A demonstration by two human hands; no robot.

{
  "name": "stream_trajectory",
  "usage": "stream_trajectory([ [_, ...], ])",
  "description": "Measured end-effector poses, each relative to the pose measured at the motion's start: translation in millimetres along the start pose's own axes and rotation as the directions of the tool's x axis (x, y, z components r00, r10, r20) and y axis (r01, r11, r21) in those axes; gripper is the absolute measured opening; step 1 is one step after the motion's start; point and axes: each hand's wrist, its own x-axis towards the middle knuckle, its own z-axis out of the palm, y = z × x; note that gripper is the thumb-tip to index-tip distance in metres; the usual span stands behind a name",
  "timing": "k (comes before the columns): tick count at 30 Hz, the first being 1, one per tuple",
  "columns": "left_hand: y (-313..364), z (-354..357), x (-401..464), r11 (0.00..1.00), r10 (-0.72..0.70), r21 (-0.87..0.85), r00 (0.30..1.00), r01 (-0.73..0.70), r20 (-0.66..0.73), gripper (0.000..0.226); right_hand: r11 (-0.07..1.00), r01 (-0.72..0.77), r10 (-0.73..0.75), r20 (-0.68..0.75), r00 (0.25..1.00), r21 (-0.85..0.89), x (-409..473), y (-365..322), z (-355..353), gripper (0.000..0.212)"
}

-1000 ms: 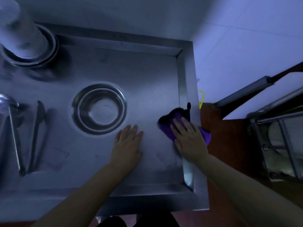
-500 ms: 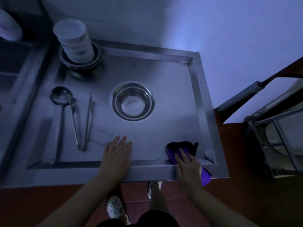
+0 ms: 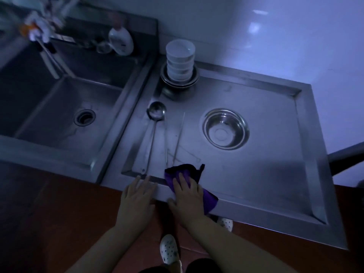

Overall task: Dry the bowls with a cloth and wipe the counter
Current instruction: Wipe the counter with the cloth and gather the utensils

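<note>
the purple microfibre cloth lies over the front rim of the recessed stainless steel worktop, close to the thin metal tongs and the long steel ladle; a wider sweep to the left could likely knock them about. the right hand presses flat and open on the cloth, fingers spread, gripping nothing. the left hand rests open, palm down, on the same front rim just beside it, while the stack of white bowls stands at the back left corner and a single steel bowl sits mid-worktop.
</note>
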Motion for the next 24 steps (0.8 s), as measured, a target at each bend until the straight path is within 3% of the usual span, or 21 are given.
stream_trajectory([
  [4,-21.1,-2.3,-13.7,0.999,-0.051,0.008,0.999,0.051,-0.001,0.077,0.978,0.197,-0.197,0.008,0.980,-0.066,3.3,-11.4,5.2,0.075],
  [7,-28.1,-6.5,-18.3,0.998,-0.068,-0.013,0.998,0.068,0.001,0.073,0.914,0.377,-0.379,0.019,0.925,-0.153,-5.1,-2.0,-2.5,0.079],
  [9,-29.0,-7.7,-17.9,0.997,-0.059,-0.053,0.998,0.058,-0.010,0.071,0.886,0.401,-0.417,-0.024,0.908,-0.235,-11.2,2.1,-8.1,0.075],
  [12,-25.9,-7.6,-11.2,0.994,-0.026,-0.110,0.999,0.029,0.030,0.071,0.881,0.416,-0.447,-0.108,0.888,-0.225,-21.3,4.2,-17.0,0.065],
  [15,-16.5,-3.9,-0.6,0.990,0.078,-0.127,0.994,-0.067,0.081,0.073,0.893,0.449,-0.449,-0.087,0.889,-0.017,-29.8,9.0,-29.9,0.043],
  [17,-3.9,-10.0,4.4,0.975,0.186,-0.140,0.977,-0.172,0.100,0.079,0.902,0.370,-0.363,-0.075,0.929,0.220,-34.8,12.5,-45.6,0.043],
  [19,12.4,-20.5,9.6,0.942,0.318,-0.111,0.948,-0.316,-0.003,0.078,0.870,0.242,-0.227,-0.087,0.970,0.430,-39.4,17.6,-61.8,0.044],
  [22,36.5,-43.5,17.1,0.914,0.358,-0.152,0.924,-0.376,-0.135,0.039,0.792,0.115,-0.099,-0.059,0.993,0.599,-51.5,32.8,-85.4,0.049],
  [24,48.2,-56.1,23.3,0.902,0.370,-0.170,0.913,-0.397,-0.171,0.026,0.751,0.071,-0.075,-0.021,0.997,0.657,-61.7,47.5,-100.7,0.052],
])
